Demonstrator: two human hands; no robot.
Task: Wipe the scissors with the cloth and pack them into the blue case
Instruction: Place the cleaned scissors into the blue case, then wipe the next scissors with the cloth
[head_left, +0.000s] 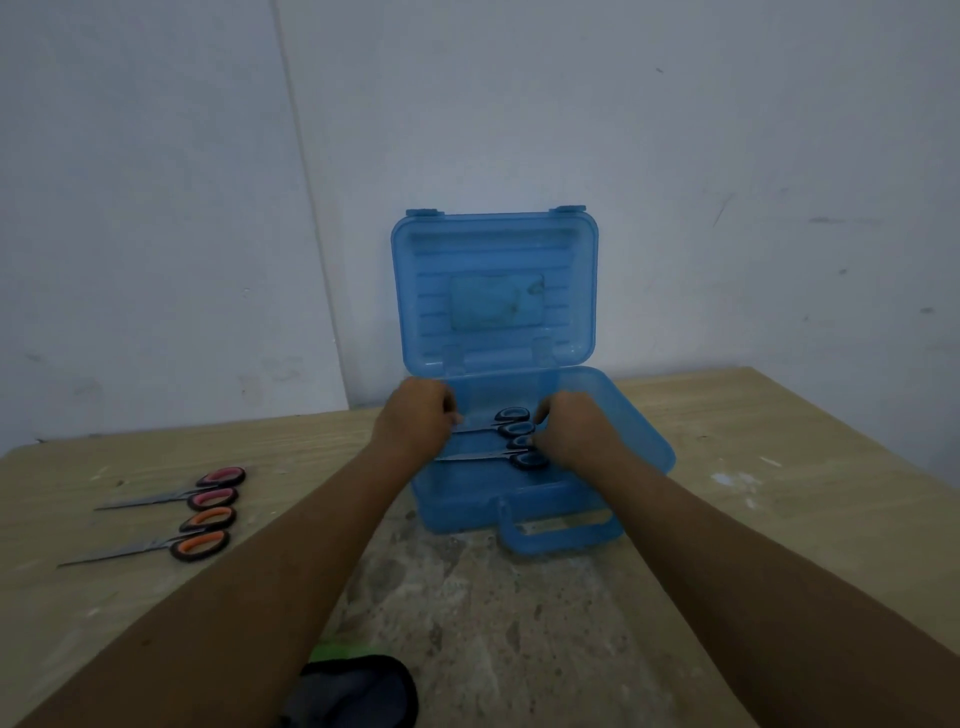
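Both hands sit inside the case tray. Left hand is curled, fingers bent in, knuckles up, its fingertips at the blade end of the upper dark scissors; looks like a pinch on the blades but I can't tell for sure. Right hand is also curled, fingers tucked over the handle loops of both pairs; whether it's gripping or just resting on them I can't tell. Forearms reach in from bottom L & R, near straight, wrists level w/ the tray rim.

Blue case is see-through plastic w/ rounded corners, ribbed lid standing upright vs the wall, moulded carry handle on the near edge. Two dark scissors lie flat in the tray, side by side, blades pointing left, oval loops to the right; the lower dark scissors sit just beside the upper.

On the wooden table, worn pale and blotchy at centre, well left of the case: pink-handled scissors and orange-handled scissors, metal blades pointing left. Dark cloth lies bunched at the near edge between my arms.
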